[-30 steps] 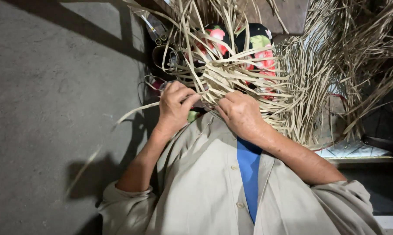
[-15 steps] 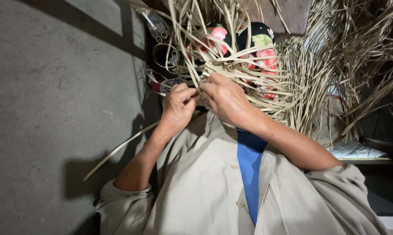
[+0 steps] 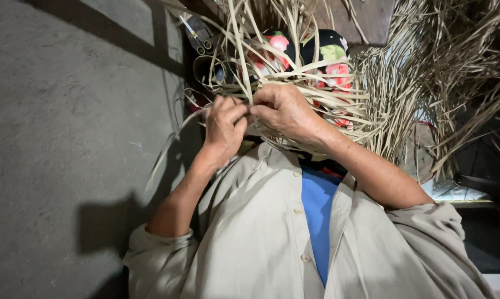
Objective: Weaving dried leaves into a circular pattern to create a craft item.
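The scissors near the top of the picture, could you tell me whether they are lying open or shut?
Cannot tell for sure. The scissors lie partly behind the straw strips; only the handle loops and part of the blades show.

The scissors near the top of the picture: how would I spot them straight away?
Start at the big grey concrete floor on the left and follow its dark edge upward. There, above the left hand and left of the flowered cloth, lie the scissors. They alone are shiny metal with ring handles among the pale straw strips.

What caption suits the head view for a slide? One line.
Left hand and right hand pinch pale straw strips of a half-woven piece above a floral cloth.
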